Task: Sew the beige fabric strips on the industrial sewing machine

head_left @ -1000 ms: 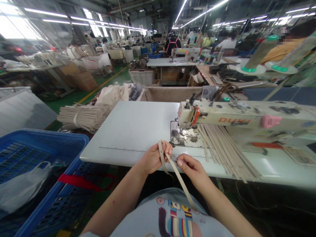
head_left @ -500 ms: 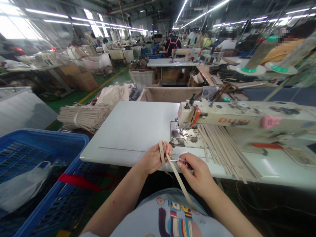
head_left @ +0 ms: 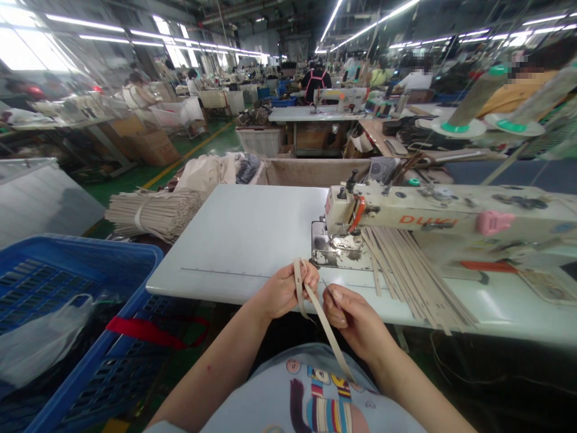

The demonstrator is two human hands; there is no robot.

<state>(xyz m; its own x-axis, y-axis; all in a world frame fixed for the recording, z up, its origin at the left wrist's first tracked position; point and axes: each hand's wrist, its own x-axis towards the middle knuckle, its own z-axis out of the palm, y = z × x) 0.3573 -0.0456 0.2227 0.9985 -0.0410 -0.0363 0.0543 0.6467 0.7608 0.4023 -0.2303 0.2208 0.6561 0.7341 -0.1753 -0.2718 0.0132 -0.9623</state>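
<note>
A beige strap (head_left: 327, 328) hung at lower centre
The left hand (head_left: 285, 293) pinched it; the right hand (head_left: 350, 310) pinched a thin tool (head_left: 327, 285)

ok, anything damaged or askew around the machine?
Two things. The plate under the machine looks worn, with dark, patchy marks along its near edge. The strips to its right lie loosely fanned, ends uneven, though that may be normal. No spill visible there.
</note>
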